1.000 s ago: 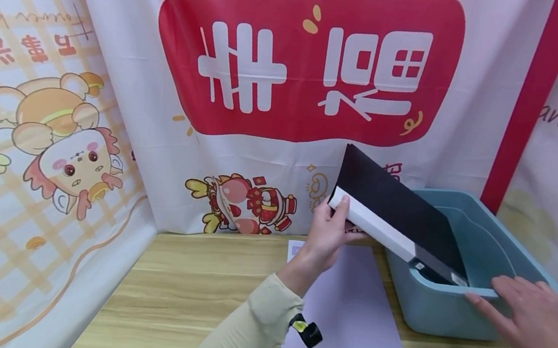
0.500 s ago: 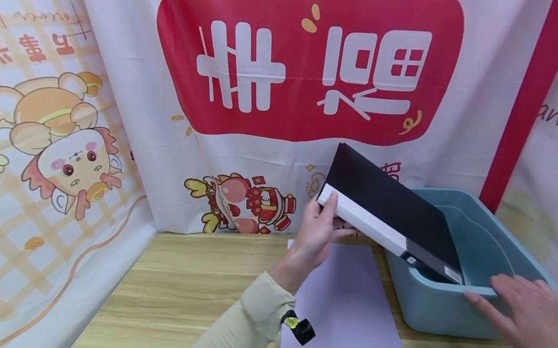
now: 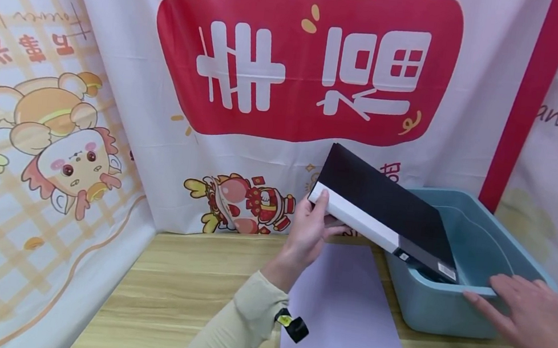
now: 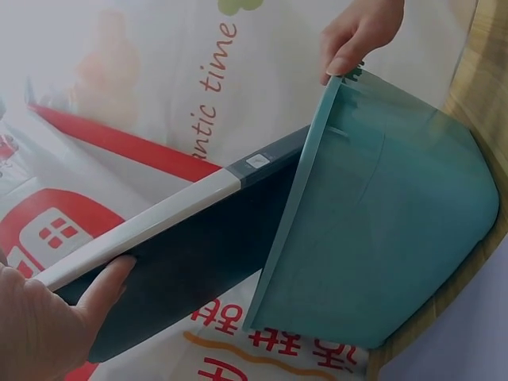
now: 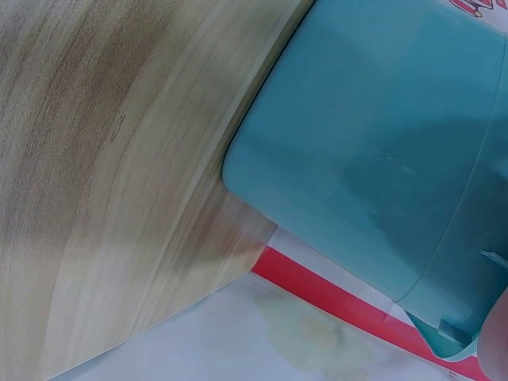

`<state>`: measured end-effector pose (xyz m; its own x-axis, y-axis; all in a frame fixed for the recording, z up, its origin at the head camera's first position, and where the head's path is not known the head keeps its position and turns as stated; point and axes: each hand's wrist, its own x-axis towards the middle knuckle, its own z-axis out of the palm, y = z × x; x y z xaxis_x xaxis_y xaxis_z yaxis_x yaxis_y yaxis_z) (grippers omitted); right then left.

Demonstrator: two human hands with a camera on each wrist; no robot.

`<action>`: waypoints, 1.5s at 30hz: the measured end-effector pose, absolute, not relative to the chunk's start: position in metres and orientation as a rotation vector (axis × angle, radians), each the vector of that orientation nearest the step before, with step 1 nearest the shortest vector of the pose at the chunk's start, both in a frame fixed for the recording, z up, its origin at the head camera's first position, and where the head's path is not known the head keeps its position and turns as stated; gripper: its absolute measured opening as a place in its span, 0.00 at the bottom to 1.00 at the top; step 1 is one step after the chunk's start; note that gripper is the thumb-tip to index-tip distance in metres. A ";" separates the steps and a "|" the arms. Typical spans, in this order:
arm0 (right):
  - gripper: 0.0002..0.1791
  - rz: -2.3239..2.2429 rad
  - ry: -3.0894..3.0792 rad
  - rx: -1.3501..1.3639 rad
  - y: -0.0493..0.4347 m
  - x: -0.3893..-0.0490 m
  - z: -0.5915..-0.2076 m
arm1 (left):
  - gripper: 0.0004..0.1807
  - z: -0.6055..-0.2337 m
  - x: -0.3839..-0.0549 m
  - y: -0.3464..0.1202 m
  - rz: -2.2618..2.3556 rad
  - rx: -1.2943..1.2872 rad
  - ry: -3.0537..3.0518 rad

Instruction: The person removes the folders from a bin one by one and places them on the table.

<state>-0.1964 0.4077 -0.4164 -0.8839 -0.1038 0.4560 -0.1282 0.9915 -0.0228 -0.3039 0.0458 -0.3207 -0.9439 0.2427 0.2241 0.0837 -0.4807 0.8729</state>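
Note:
A black file folder with a white spine slants over the near left rim of a blue-green plastic bin, its lower right end inside. My left hand grips the folder's upper left end, thumb on the spine side and fingers beneath. In the left wrist view the folder runs past the rim of the bin, which hides its end. My right hand holds the bin's near right rim, fingers over the edge and thumb outside. Only a sliver of the right hand shows in the right wrist view.
A lavender folder or sheet lies flat on the wooden table, left of the bin and under my left forearm. Printed cloth hangs behind the table, with more cloth at both sides.
My left hand has drawn the black folder a little to the left, so its lower end has slid left along the bin's rim. The right hand stays on the rim.

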 end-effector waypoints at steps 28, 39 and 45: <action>0.25 0.066 -2.668 0.170 0.407 -0.196 -0.415 | 0.21 -0.325 -0.310 0.027 2.633 0.434 1.486; 0.25 0.065 -2.667 0.173 0.407 -0.195 -0.416 | 0.23 -0.326 -0.310 0.022 2.638 0.441 1.485; 0.26 0.054 -2.661 0.171 0.407 -0.195 -0.417 | 0.23 -0.325 -0.310 0.017 2.647 0.410 1.508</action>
